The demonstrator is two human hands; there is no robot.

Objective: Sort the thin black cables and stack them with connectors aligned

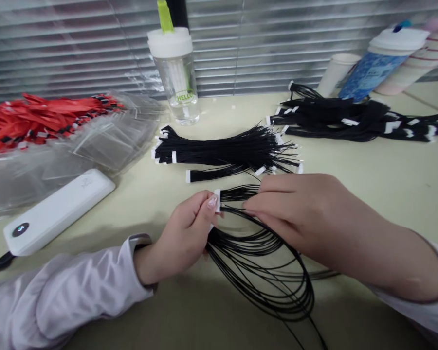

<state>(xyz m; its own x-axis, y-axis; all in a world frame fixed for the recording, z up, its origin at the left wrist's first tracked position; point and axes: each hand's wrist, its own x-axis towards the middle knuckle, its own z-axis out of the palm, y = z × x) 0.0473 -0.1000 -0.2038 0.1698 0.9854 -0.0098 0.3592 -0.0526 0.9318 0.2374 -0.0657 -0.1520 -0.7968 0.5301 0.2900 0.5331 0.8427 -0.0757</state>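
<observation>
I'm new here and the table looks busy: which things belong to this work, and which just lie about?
Likely the job: white connector in left hand, black wires by right hand, black bundle behind.

Apparently lying about: HELLO bottle, white device, blue cup, red cables, clear bags.

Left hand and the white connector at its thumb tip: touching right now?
Touching. The head view shows it: the left hand grips the white connector, with the thumb tip overlapping its near edge, no gap visible.
</observation>
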